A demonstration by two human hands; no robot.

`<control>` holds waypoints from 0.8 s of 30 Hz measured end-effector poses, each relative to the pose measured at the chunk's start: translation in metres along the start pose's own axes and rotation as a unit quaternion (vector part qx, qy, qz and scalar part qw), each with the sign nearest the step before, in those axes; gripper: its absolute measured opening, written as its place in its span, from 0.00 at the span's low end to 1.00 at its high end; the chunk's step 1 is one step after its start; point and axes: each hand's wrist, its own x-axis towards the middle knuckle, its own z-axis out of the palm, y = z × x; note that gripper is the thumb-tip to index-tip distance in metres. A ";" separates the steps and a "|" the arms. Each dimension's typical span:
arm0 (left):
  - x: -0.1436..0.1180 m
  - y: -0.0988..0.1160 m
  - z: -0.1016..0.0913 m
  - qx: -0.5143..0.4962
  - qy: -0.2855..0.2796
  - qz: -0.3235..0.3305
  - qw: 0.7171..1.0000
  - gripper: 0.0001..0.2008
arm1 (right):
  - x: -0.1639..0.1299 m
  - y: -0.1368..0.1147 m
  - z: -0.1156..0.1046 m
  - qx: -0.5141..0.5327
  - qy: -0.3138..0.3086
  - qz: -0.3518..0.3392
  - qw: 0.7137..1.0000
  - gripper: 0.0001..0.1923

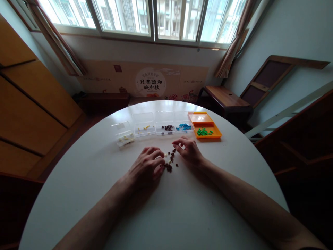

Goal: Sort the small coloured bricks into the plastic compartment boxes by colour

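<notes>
Small dark brown toy bricks (169, 167) lie in a loose cluster on the white table, with a few cream bricks (170, 161) among them. To the left of the cluster is my left hand (148, 162), its fingers curled and thumb drawn in around a dark brown brick at its edge. My right hand (189, 150) rests at the upper right of the cluster. Its thumb and index finger are bent and slightly apart, close to a dark brown brick (174, 150). I see nothing between them.
Behind my hands, clear open-lidded boxes hold cream bricks (126, 138), yellow bricks (147, 127), dark brown bricks (168, 127) and blue bricks (185, 126). An orange box (216, 132) with green bricks (203, 132) stands at the right. Beyond the round table (182, 211) is a wooden bench (226, 96).
</notes>
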 end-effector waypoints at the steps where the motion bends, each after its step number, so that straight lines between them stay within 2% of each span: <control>1: 0.000 0.000 0.000 0.001 0.002 0.001 1.000 0.03 | 0.000 0.000 0.000 -0.001 -0.001 -0.001 1.000 0.06; 8: 0.002 -0.001 0.003 0.023 0.018 0.008 1.000 0.05 | -0.001 0.001 0.002 -0.002 0.001 -0.006 1.000 0.06; 11: 0.001 -0.005 0.004 0.027 0.042 0.006 0.999 0.05 | -0.002 -0.005 0.002 0.014 -0.005 -0.011 1.000 0.05; 16: 0.002 -0.008 0.006 0.054 0.097 -0.001 0.994 0.06 | -0.005 -0.017 0.005 0.056 -0.084 -0.047 0.994 0.05; 24: 0.004 -0.010 0.007 0.061 0.146 -0.055 0.986 0.05 | -0.008 -0.016 0.004 -0.050 -0.126 -0.073 0.988 0.05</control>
